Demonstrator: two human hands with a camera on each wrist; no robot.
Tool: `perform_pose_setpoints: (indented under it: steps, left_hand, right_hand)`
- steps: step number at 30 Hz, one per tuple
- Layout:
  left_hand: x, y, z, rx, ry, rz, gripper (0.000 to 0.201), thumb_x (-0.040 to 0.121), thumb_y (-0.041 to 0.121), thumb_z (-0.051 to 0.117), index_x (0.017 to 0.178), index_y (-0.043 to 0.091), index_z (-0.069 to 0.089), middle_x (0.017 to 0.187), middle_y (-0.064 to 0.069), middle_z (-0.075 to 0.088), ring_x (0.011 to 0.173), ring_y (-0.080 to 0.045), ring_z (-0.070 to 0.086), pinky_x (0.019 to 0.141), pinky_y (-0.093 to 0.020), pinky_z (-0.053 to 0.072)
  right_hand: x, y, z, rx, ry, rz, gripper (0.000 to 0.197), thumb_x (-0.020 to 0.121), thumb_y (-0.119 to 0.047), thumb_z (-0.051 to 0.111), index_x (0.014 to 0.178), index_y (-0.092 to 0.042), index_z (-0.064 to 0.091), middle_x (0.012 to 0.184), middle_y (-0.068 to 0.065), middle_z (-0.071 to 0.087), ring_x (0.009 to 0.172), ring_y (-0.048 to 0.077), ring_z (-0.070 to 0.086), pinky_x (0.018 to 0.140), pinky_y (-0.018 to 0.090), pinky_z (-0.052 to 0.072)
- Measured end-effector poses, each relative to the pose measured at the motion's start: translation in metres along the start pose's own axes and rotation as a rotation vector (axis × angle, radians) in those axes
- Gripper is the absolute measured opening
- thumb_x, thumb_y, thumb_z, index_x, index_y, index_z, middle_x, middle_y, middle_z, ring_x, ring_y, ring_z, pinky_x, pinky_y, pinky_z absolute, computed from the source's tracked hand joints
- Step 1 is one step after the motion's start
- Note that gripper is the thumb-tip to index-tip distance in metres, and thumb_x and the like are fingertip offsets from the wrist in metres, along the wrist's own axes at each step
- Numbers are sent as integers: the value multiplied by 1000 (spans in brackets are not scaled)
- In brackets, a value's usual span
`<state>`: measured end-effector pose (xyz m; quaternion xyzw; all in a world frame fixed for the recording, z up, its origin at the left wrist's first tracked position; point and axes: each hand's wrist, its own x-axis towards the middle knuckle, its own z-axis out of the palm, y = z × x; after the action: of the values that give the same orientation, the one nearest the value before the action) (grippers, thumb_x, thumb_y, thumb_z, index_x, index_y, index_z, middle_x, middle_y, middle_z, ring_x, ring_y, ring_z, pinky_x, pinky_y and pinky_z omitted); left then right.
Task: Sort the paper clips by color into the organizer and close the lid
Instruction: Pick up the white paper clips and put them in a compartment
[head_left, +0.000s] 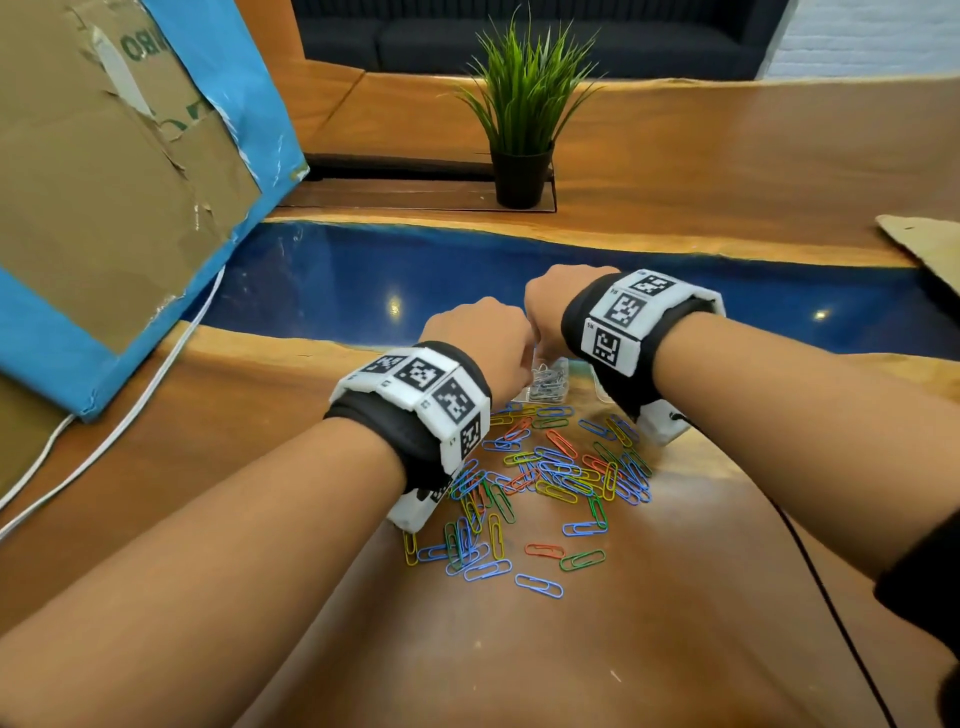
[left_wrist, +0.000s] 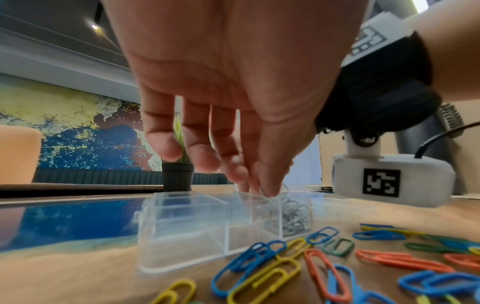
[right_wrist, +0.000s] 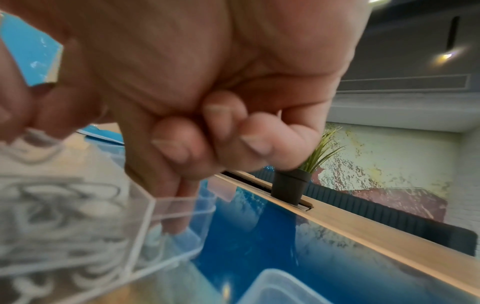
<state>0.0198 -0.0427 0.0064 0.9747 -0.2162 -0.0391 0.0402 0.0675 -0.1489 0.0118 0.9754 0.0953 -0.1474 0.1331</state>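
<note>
A clear plastic organizer (left_wrist: 182, 236) stands on the wooden table, with silver paper clips (left_wrist: 293, 214) in one compartment and the nearer compartments bare. My left hand (left_wrist: 267, 189) reaches down over the silver clips, fingertips drawn together on a thin silver clip. My right hand (right_wrist: 182, 144) has three fingers curled into the palm, and its index finger dips into the neighbouring compartment behind the clear wall (right_wrist: 145, 226). In the head view both hands, left (head_left: 483, 338) and right (head_left: 556, 301), hide most of the organizer (head_left: 563, 364). Several coloured paper clips (head_left: 550, 467) lie loose just in front.
A potted plant (head_left: 522, 130) stands behind a blue resin strip (head_left: 363, 280). A cardboard box with blue wrapping (head_left: 104, 208) leans at the left, a white cable (head_left: 130, 415) beside it. A cardboard sheet (head_left: 924, 244) lies far right. A clear lid-like part (right_wrist: 280, 288) lies beside the organizer.
</note>
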Motion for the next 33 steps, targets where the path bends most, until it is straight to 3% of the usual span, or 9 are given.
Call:
perform_pose_setpoints:
  steps: [6, 8, 10, 12, 14, 16, 19, 21, 33]
  left_hand:
    - [0, 4, 1, -22, 7, 8, 23, 89, 31, 50, 99, 27, 70, 100, -1, 68, 92, -26, 63, 65, -32, 40]
    - [2, 7, 2, -19, 4, 20, 26, 90, 33, 49, 103, 26, 71, 100, -2, 67, 92, -27, 63, 65, -32, 40]
    - [5, 6, 3, -52, -8, 17, 24, 89, 34, 53, 104, 25, 70, 103, -3, 66, 95, -28, 63, 68, -33, 45]
    - [8, -1, 5, -118, -48, 3, 27, 85, 38, 62, 105, 22, 67, 105, -3, 65, 98, -27, 62, 76, -35, 50]
    - [8, -8, 7, -171, -108, -13, 44, 77, 44, 70, 113, 19, 60, 108, -2, 61, 100, -24, 59, 77, -32, 47]
    - [7, -12, 9, -204, -140, -19, 57, 74, 41, 75, 121, 18, 52, 112, -2, 58, 104, -22, 55, 76, -29, 41]
    - [8, -12, 13, -191, -123, -21, 59, 76, 36, 75, 125, 17, 48, 115, -5, 59, 107, -24, 55, 75, -29, 38]
    - [10, -11, 12, -189, -124, -28, 58, 76, 36, 74, 124, 17, 48, 114, -5, 60, 105, -25, 56, 74, -29, 38]
    - [14, -11, 9, -183, -153, -30, 54, 72, 39, 78, 116, 16, 59, 110, -4, 62, 102, -23, 58, 74, -29, 42]
  right_hand:
    - [-2, -3, -3, -30, -32, 14, 34, 82, -27, 69, 64, -10, 46, 60, 2, 47, 58, 18, 49, 59, 29, 42]
    - [-1, -3, -3, -13, -54, 29, 34, 85, -25, 66, 62, -10, 45, 60, 1, 45, 51, 14, 41, 51, 25, 37]
    - [-2, -1, -4, 25, -72, 29, 24, 85, -24, 66, 70, -8, 56, 60, 1, 47, 52, 15, 44, 49, 24, 36]
    - [-5, 4, -3, 107, -85, -16, 17, 84, -25, 67, 88, -9, 70, 64, -1, 55, 64, 18, 53, 59, 27, 42]
    - [-8, 11, -3, 177, -101, -68, 23, 86, -27, 63, 102, -14, 72, 82, -1, 66, 79, 17, 56, 70, 28, 44]
    - [-10, 14, -5, 226, -130, -90, 25, 89, -28, 60, 108, -16, 71, 99, 0, 69, 81, 16, 56, 72, 26, 44]
    - [-13, 12, -8, 252, -213, -63, 26, 90, -26, 59, 108, -10, 70, 72, 1, 61, 57, 13, 47, 51, 23, 38]
    - [-14, 9, -9, 236, -236, -51, 28, 91, -24, 57, 106, -4, 68, 60, -1, 51, 50, 13, 42, 47, 23, 34]
    - [-24, 3, -7, 249, -283, -3, 25, 93, -18, 50, 108, -7, 67, 60, -2, 55, 50, 11, 44, 47, 21, 34]
